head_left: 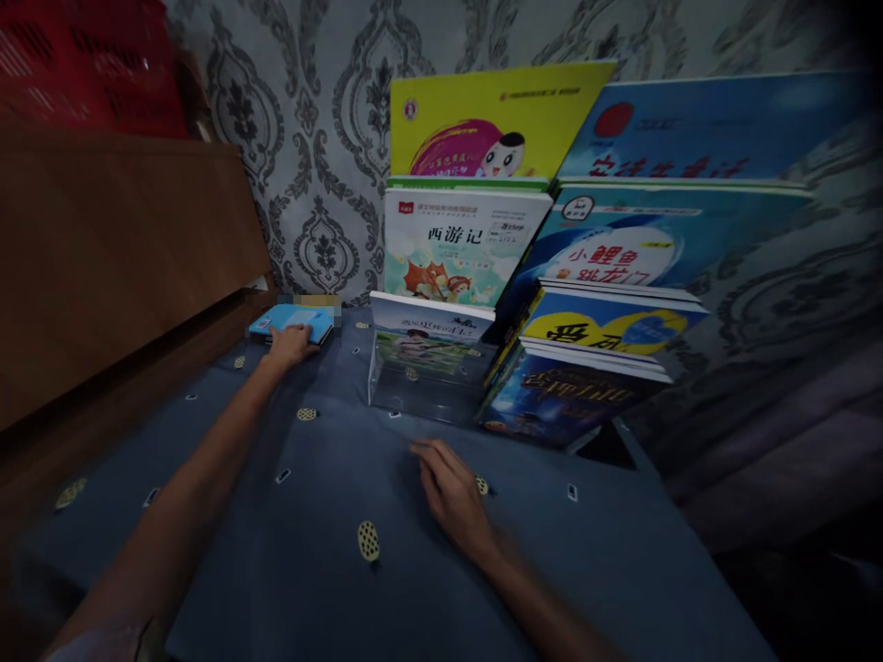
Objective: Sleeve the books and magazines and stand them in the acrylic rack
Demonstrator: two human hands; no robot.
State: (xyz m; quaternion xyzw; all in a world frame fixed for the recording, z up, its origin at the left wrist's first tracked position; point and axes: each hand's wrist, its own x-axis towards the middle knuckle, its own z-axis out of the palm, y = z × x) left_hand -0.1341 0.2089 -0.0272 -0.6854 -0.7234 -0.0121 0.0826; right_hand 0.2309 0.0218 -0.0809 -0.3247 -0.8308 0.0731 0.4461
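Blue book [293, 322]: lies flat at the far left corner of the table, close to the patterned wall and just beside the wooden board; part of it is blurred.
Left hand [290, 347]: arm stretched far forward, palm down on the near edge of the blue book, fingers laid over it; whether they curl around the edge cannot be told.
Right hand [452, 492]: rests palm down on the tablecloth near the middle of the table, fingers loosely spread and pointing left, pinching nothing.
Tablecloth [331, 570]: dark blue, dotted with small yellow and white motifs, covers the whole table.
Clear stand [420, 391]: transparent tiered rack at the far edge of the table, just beyond the right hand.
Green-cover book [428, 336]: upright in the lowest tier of the clear stand.
White book [459, 244]: one tier higher, leaning back.
Yellow book [483, 119]: top tier, against the wall.
Blue books [621, 276]: a second stepped column to the right, touching the first, tilted.
Wooden board [117, 248]: brown panel along the left edge.
Red crate [89, 64]: above the wooden board, top left.
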